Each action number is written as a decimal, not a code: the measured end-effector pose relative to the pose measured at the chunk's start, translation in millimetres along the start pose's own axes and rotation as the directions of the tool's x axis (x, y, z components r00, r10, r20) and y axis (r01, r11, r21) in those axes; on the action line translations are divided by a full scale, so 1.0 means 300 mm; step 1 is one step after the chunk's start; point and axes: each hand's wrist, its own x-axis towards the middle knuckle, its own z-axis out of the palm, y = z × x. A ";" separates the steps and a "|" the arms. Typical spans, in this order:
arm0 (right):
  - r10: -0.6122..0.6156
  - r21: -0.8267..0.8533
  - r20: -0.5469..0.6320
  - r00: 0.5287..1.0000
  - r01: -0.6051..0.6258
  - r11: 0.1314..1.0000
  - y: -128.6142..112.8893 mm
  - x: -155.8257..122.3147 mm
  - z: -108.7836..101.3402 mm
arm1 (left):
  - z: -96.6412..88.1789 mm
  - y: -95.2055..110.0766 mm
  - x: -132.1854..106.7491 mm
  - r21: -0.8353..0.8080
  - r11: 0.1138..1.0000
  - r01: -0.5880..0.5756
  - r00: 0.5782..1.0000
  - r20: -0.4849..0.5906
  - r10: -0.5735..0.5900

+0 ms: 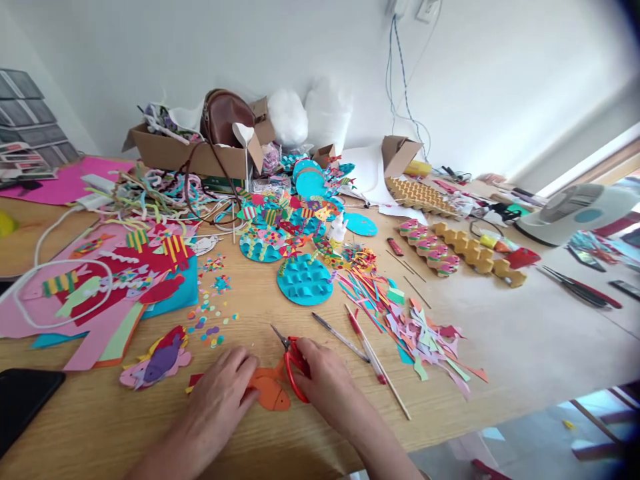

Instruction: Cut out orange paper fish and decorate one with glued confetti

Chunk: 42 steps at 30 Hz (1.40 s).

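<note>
At the near edge of the wooden table, my right hand is closed around red-handled scissors, their narrow blades pointing up and left. An orange paper fish with a drawn eye and gill line lies just left of the scissors. My left hand has its thumb and fingers closed on the left end of this fish, partly covering it. A bit of red and yellow paper sticks out beside the left hand. Further left rests a pile of cut paper fish in purple, pink, red and yellow.
A pen, a red pen and a thin wooden stick lie right of the scissors. Paper scraps spread beyond them. Blue egg-carton discs, a glue bottle, coloured sheets and a black phone surround the workspace.
</note>
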 end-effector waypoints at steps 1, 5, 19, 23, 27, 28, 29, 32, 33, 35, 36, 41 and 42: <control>-0.006 0.003 0.000 1.000 0.006 1.000 -0.003 0.001 0.006 | 0.004 0.001 0.004 0.013 1.000 -0.003 1.000 0.002 0.003; -0.042 0.004 0.005 0.999 0.042 0.999 -0.009 0.005 0.024 | 0.008 0.004 0.018 0.050 0.999 -0.017 1.000 -0.010 0.018; -0.014 0.022 0.022 1.000 0.013 1.000 -0.024 0.014 0.008 | -0.005 0.018 0.032 -0.025 1.000 -0.008 0.998 0.061 0.009; -0.002 0.048 0.020 1.000 0.001 0.999 -0.031 0.013 0.002 | 0.003 0.000 0.024 -0.124 0.992 0.009 0.999 0.053 -0.003; -0.031 0.155 -0.007 0.999 0.032 0.987 -0.035 0.009 -0.007 | 0.022 -0.043 0.021 -0.316 0.948 -0.024 1.000 -0.023 0.017; -0.037 0.195 -0.007 0.999 0.037 0.980 -0.037 0.009 -0.012 | 0.022 -0.054 0.020 -0.360 0.932 -0.042 0.999 -0.044 0.028; -0.039 0.239 -0.003 0.999 0.038 0.970 -0.039 0.010 -0.017 | 0.019 -0.065 0.019 -0.395 0.917 -0.058 0.997 -0.066 0.035; -0.043 0.381 0.027 0.999 0.029 0.924 -0.042 0.016 -0.026 | -0.006 -0.092 0.013 -0.463 0.883 -0.077 0.993 -0.118 0.025; -0.049 0.430 0.042 0.998 0.026 0.902 -0.043 0.020 -0.026 | -0.016 -0.099 0.010 -0.482 0.873 -0.073 0.992 -0.127 0.013; -0.056 0.528 0.076 0.996 0.008 0.849 -0.043 0.028 -0.017 | -0.032 -0.109 0.003 -0.515 0.855 -0.057 0.990 -0.138 -0.018; -0.055 0.578 0.094 0.994 -0.009 0.816 -0.043 0.032 -0.010 | -0.037 -0.113 0.000 -0.530 0.847 -0.045 0.989 -0.145 -0.038; -0.035 0.728 0.134 0.990 -0.075 0.681 -0.055 0.055 0.025 | -0.043 -0.105 -0.012 -0.586 0.810 0.018 0.979 -0.154 -0.133; -0.036 0.728 0.126 0.991 -0.068 0.682 -0.060 0.059 0.030 | -0.047 -0.099 -0.013 -0.595 0.804 0.026 0.980 -0.144 -0.138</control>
